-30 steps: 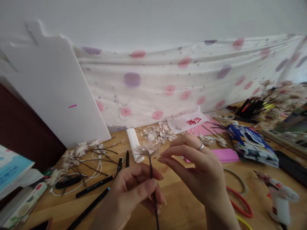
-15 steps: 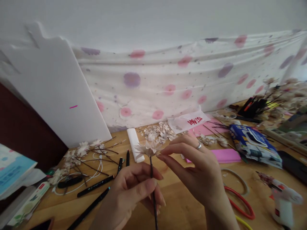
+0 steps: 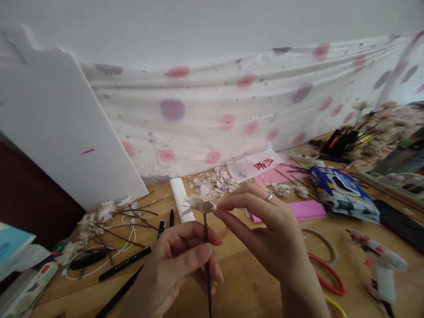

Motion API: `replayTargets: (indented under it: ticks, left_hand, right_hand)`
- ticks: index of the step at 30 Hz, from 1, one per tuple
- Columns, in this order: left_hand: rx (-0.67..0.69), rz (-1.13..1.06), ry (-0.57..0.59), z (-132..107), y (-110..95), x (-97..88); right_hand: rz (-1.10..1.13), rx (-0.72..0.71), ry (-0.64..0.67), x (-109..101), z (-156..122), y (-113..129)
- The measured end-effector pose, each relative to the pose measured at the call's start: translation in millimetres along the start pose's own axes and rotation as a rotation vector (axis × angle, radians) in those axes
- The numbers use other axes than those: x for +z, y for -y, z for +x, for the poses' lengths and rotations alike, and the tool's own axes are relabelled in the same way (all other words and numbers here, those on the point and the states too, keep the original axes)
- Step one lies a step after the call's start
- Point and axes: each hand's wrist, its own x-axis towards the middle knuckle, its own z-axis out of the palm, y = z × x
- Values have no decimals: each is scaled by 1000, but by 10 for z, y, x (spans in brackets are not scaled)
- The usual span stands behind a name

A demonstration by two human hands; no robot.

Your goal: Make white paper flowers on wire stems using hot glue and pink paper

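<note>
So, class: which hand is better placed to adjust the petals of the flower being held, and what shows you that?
Probably the right hand: its fingertips pinch the edge of the flower head, while the left hand is closed round the stem, holding it upright.

One head-worn view — looking forward and down, close over the wooden table point(image 3: 245, 282), facing the draped wall.

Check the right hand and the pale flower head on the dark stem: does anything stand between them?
Nothing visible does. The right hand touches the flower head at its edge with thumb and forefinger, while the left hand pinches the stem just below it. The petal scraps lie behind on the table, apart from both.
</note>
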Motion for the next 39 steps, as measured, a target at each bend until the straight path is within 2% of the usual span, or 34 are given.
replayTargets:
  ticks: [10, 20, 22, 25, 27, 30, 34, 39]
  left_hand:
    - [-46, 11, -46, -1, -49, 21]
    - [-37, -37, 31, 36, 14, -35]
    - [-19, -73, 62, 48, 23, -43]
    - [10, -119, 101, 57, 40, -44]
    - [17, -143, 114, 55, 49, -38]
    - [20, -153, 130, 46, 59, -28]
    - [29, -95, 79, 40, 77, -16]
    - [42, 18, -101, 14, 53, 65]
  right_hand:
    - [-52, 36, 38, 8, 6, 38]
    - [-56, 65, 9, -27, -25, 59]
    - [-43, 31, -59, -63, -42, 65]
    - [-31, -117, -118, -98, -67, 65]
    - [-64, -182, -100, -95, -75, 64]
    - [-101, -183, -65, -67, -65, 69]
    - [-109, -202, -10, -48, -31, 83]
    - [-114, -191, 23, -54, -11, 90]
